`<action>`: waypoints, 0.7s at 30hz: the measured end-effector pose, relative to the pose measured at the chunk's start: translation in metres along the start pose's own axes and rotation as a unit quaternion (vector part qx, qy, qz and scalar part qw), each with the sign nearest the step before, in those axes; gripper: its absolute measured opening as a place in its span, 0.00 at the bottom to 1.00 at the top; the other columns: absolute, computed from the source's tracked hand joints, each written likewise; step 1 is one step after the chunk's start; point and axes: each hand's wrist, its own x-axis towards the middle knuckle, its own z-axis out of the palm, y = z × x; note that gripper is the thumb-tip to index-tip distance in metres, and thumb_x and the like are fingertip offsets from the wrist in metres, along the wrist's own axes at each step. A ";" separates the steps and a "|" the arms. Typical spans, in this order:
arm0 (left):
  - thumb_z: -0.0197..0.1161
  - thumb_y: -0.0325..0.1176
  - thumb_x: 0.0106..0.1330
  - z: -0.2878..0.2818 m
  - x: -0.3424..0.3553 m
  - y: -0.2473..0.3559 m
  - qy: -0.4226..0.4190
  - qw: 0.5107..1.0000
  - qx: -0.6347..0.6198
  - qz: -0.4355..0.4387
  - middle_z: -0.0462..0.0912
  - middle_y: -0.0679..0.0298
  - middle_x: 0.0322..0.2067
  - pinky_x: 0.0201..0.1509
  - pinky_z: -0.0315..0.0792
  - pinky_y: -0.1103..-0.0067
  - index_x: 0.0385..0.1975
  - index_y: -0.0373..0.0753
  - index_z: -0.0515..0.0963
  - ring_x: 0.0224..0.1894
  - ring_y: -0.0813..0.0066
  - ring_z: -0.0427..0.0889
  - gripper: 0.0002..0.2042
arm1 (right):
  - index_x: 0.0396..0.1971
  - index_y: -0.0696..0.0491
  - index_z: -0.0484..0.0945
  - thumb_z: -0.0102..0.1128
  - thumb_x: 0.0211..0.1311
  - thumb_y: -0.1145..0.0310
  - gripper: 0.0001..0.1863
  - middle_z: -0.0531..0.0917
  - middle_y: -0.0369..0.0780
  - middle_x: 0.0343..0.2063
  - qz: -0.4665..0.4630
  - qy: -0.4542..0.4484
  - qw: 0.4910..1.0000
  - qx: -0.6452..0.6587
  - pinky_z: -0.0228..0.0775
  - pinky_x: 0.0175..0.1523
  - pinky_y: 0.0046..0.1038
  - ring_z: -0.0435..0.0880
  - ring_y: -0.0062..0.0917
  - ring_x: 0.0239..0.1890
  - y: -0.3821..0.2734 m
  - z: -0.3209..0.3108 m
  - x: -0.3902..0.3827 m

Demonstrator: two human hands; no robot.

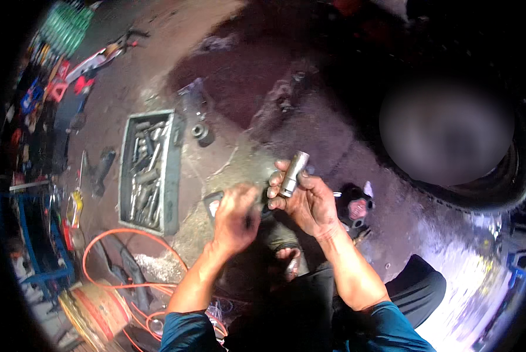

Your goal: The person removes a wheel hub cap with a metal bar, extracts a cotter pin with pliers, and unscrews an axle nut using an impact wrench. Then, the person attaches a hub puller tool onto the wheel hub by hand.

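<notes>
right hand [311, 206] has metal socket [294, 173] grasped in fingers [274, 192], over the floor [217, 167]; left hand [235, 218] near it, blurred, can't tell if its fingers are released or clenched; metal box [174, 167] on floor at left

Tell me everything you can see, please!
Smooth metal cylinder: one, silver, middle
Long rectangular metal box: one, grey, left
Metal tools: many, silver, inside the box
Short round metal piece: one, grey, right of the box
Thin looped hose: one or more, orange, lower left
Round drum: one, tan and red, bottom left
Angular frame: one, blue, far left
Ridged bundle: one, green, top left
Lumpy object: one, black and pink, right of centre
Big round tyre: one, black, right
Edge clutter: uncountable, mixed, blurred
Cloth trousers: one pair, black, bottom
Cloth sleeves: two, blue, bottom
Foot: one, toes showing, low centre
Bare right hand: one, smudged, holding the cylinder
Bare left hand: one, blurred, left of the cylinder
</notes>
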 end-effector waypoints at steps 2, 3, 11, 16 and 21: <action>0.60 0.20 0.48 0.016 -0.002 0.010 -0.012 1.000 -0.024 -0.006 0.74 0.50 0.42 0.50 0.68 0.69 0.45 0.33 0.71 0.44 0.51 0.74 0.20 | 0.53 0.59 0.64 0.48 0.61 0.63 0.23 0.76 0.45 0.40 -0.025 0.001 1.000 0.001 0.71 0.45 0.33 0.76 0.33 0.41 -0.012 -0.003 -0.010; 0.60 0.20 0.48 0.022 -0.004 0.012 -0.017 0.999 -0.044 -0.023 0.74 0.50 0.42 0.50 0.68 0.70 0.45 0.34 0.71 0.44 0.52 0.74 0.20 | 0.52 0.59 0.65 0.52 0.59 0.64 0.23 0.76 0.44 0.40 -0.034 0.086 0.989 -0.117 0.70 0.47 0.30 0.76 0.31 0.43 -0.019 0.001 -0.018; 0.61 0.25 0.56 0.027 0.030 0.055 0.028 0.865 -0.446 -0.226 0.75 0.61 0.40 0.45 0.69 0.82 0.48 0.32 0.70 0.39 0.78 0.74 0.18 | 0.50 0.60 0.70 0.63 0.51 0.74 0.24 0.75 0.42 0.47 -0.144 0.135 0.866 -0.460 0.62 0.55 0.24 0.71 0.24 0.50 -0.015 0.004 -0.050; 0.59 0.25 0.57 0.028 0.027 0.048 0.072 0.778 -0.559 -0.277 0.78 0.60 0.31 0.39 0.74 0.80 0.37 0.31 0.73 0.30 0.75 0.78 0.09 | 0.52 0.60 0.68 0.64 0.50 0.74 0.27 0.73 0.43 0.49 -0.130 0.120 0.788 -0.590 0.64 0.55 0.25 0.72 0.26 0.51 -0.012 0.005 -0.049; 0.61 0.25 0.56 0.023 0.018 0.038 0.146 0.722 -0.631 -0.245 0.78 0.57 0.30 0.39 0.77 0.74 0.36 0.30 0.70 0.29 0.72 0.79 0.10 | 0.48 0.61 0.69 0.61 0.50 0.79 0.22 0.76 0.42 0.45 -0.123 0.128 0.949 -0.261 0.72 0.47 0.25 0.76 0.24 0.43 -0.013 0.008 -0.048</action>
